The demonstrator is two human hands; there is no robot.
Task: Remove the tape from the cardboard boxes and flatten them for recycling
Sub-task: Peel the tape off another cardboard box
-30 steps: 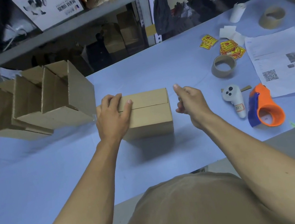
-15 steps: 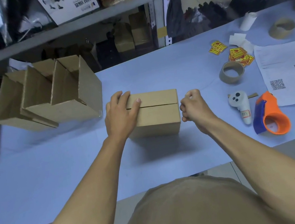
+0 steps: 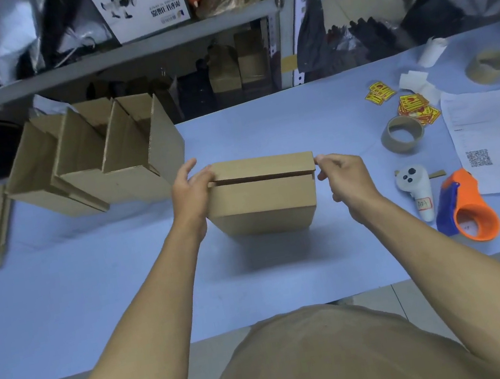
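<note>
— What's changed since half a second back?

— The far flap of the cardboard box [image 3: 261, 195] has lifted; I see a dark gap along the seam where the two top flaps lay flush before. My right hand [image 3: 345, 180], then a fist just off the right end, is now touching the top right corner. My left hand [image 3: 189, 196] lay flat over the left part of the lid; now it has slid to the left end.

— How do the hands stand?

— Left: fingers curled round the left end of the box, fingertips at the raised flap's edge, thumb sticking up free. Right: thumb and forefinger pressed together at the corner of the far flap. Whether they pinch tape or cardboard, I cannot tell.

— And the box?

— Mid-table on the blue table [image 3: 62, 306], near me. Three open cartons [image 3: 97, 162] stand far left. To the right lie a tape roll [image 3: 402, 134], a white controller [image 3: 416, 191] and an orange tape dispenser [image 3: 468, 211].
</note>
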